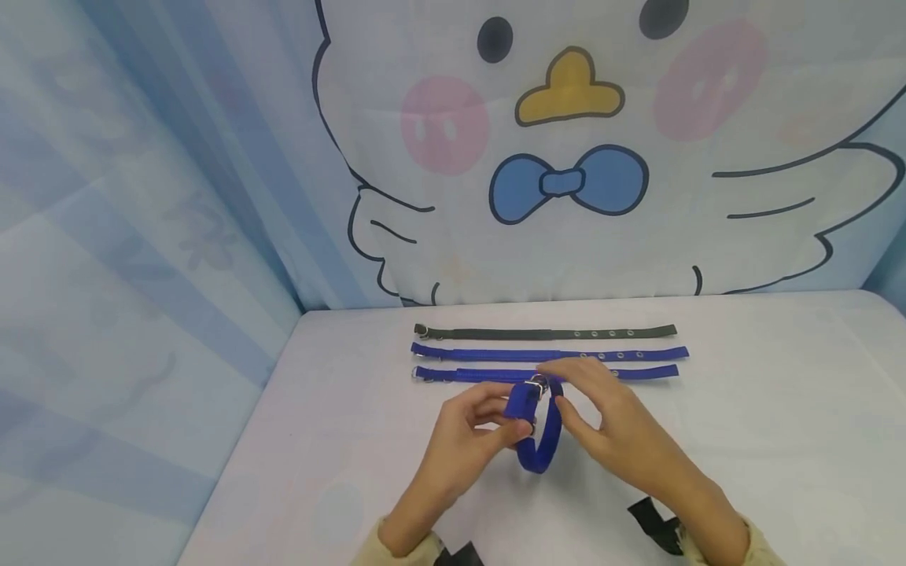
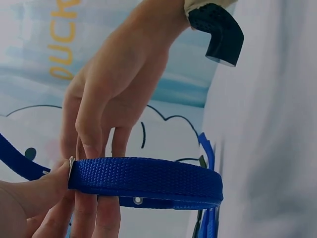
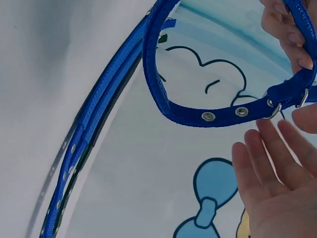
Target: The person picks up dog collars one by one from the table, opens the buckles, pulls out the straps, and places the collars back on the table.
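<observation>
A blue collar [image 1: 540,464] of woven webbing, with metal eyelets and a metal buckle, is bent into a loop above the table. My left hand [image 1: 467,428] pinches it beside the buckle [image 1: 538,384], thumb on the near side and fingers behind. On the other side, my right hand [image 1: 623,417] has its index fingertip at the buckle and its thumb at the strap. The right wrist view shows the fingers [image 3: 270,158] of that hand extended just under the collar's metal ring. The loop's eyelets [image 3: 208,116] show there too.
Behind the hands, two blue collars [image 1: 488,354] and a dark green collar [image 1: 495,334] lie straight in parallel rows on the white table [image 1: 340,464]. A printed cartoon curtain [image 1: 453,236] hangs along the table's back edge. Black straps [image 1: 658,527] hang at the wrists.
</observation>
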Motion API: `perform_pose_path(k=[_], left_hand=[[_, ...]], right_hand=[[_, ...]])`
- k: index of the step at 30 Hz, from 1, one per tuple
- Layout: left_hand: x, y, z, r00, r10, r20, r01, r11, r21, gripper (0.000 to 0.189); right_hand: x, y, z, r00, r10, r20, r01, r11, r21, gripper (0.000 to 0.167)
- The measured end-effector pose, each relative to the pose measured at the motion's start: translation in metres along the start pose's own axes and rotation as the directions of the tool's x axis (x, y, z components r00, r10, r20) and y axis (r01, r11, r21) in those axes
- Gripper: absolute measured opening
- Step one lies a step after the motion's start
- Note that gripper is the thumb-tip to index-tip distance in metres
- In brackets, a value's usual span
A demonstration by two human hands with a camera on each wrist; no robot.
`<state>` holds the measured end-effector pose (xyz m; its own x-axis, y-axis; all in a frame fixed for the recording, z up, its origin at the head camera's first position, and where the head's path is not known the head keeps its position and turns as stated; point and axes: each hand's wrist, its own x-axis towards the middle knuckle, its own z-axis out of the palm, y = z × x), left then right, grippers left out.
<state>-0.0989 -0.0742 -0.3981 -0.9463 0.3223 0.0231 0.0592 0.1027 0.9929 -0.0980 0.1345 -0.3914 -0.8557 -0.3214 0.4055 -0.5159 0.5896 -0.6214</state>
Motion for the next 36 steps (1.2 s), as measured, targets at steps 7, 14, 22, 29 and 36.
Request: perform_pose_path(k=[7, 14, 22, 29, 36], left_hand=[[0.002, 0.000, -0.004, 0.998, -0.008, 0.058, 0.012, 0.997, -0.072, 0.036], [0.000, 0.003, -0.005, 0.996, -0.026, 0.091, 0.035, 0.995, -0.093, 0.039], [-0.003, 0.007, -0.007, 0.996, 0.015, 0.088, -0.006, 0.995, -0.101, 0.037], [-0.005, 0.012, -0.012, 0.997, 0.039, 0.070, -0.031, 0.993, -0.115, 0.037], [-0.007, 0.013, -0.016, 0.996, 0.073, 0.049, -0.066, 0.990, -0.128, 0.039]], right_hand=[[0.000, 0.000, -0.003, 0.998, 0.054, 0.016, -0.054, 0.998, -0.023, 0.043], [0.001, 0.003, -0.004, 0.998, 0.062, -0.030, -0.063, 0.997, -0.041, 0.034], [0.000, 0.004, -0.007, 0.993, 0.032, -0.115, -0.042, 0.996, -0.082, 0.032], [0.000, 0.010, -0.008, 0.979, 0.013, -0.204, -0.042, 0.989, -0.141, 0.032], [0.000, 0.015, -0.010, 0.973, 0.057, -0.225, -0.093, 0.984, -0.154, 0.031]])
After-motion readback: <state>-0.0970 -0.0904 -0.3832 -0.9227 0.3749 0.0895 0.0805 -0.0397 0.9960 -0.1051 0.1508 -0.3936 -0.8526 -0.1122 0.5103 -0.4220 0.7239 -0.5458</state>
